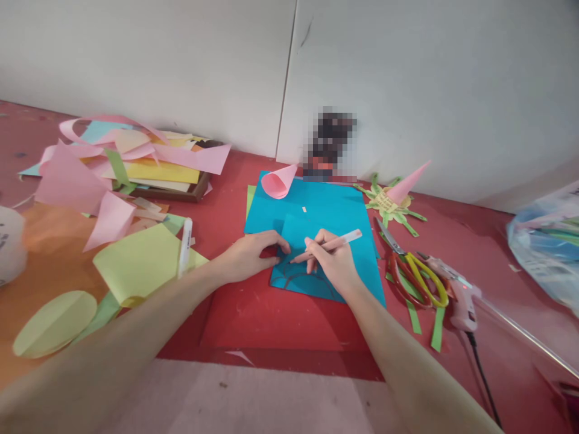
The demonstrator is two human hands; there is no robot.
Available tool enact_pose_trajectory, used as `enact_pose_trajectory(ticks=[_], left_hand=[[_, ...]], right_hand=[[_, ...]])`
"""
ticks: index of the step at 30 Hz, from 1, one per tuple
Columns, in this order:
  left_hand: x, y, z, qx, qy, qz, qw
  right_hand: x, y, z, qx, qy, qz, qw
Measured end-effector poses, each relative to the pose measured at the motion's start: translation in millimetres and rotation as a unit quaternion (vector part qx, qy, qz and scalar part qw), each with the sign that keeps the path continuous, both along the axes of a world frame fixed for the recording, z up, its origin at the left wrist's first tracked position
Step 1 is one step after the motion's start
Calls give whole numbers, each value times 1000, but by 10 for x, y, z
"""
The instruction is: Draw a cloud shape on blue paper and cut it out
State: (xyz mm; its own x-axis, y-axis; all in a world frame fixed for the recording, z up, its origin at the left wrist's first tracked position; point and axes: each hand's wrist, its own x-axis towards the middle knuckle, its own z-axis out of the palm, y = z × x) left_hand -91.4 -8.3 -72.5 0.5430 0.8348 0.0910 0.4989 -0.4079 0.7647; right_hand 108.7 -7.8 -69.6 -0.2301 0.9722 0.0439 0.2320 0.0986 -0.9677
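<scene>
A smaller blue sheet of paper (283,278) lies partly over a larger blue sheet (335,196), with curved dark lines drawn along its lower part. In my right hand (332,256) is a slim pinkish marker pen (347,237), its dark tip at the smaller sheet near the lines. The curled fingers and thumb of my left hand (253,253) hold this sheet's left edge. A pink paper cone (279,182) lies on the larger sheet's far edge. Beneath the near part of the smaller sheet is a red sheet (280,322).
To the right are scissors (409,277), a glue gun (464,301) with a cord, and a green paper piece bearing a pink cone (409,184). Left stand a tray of paper scraps (176,193), a white capped marker (185,247) and yellow-green paper (136,262). A plastic bag (547,241) sits far right.
</scene>
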Motion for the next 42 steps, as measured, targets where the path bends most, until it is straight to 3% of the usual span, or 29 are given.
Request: enact_pose_trajectory(ticks=[17,28,34,42], left_hand=[[5,2,21,-7,-7,0,1000],[-4,3,-8,-3,-12,-2,1000],[1,1,10,-8,-7,0,1000],[-3,1,5,0,3,1,1000]], right_hand=[[32,3,-28,32,-21,-53,998],[3,-7,-9,14,-21,-27,999],[30,-15,-15,33,-14,-64,997],[21,-9,-1,29,-19,-49,998]])
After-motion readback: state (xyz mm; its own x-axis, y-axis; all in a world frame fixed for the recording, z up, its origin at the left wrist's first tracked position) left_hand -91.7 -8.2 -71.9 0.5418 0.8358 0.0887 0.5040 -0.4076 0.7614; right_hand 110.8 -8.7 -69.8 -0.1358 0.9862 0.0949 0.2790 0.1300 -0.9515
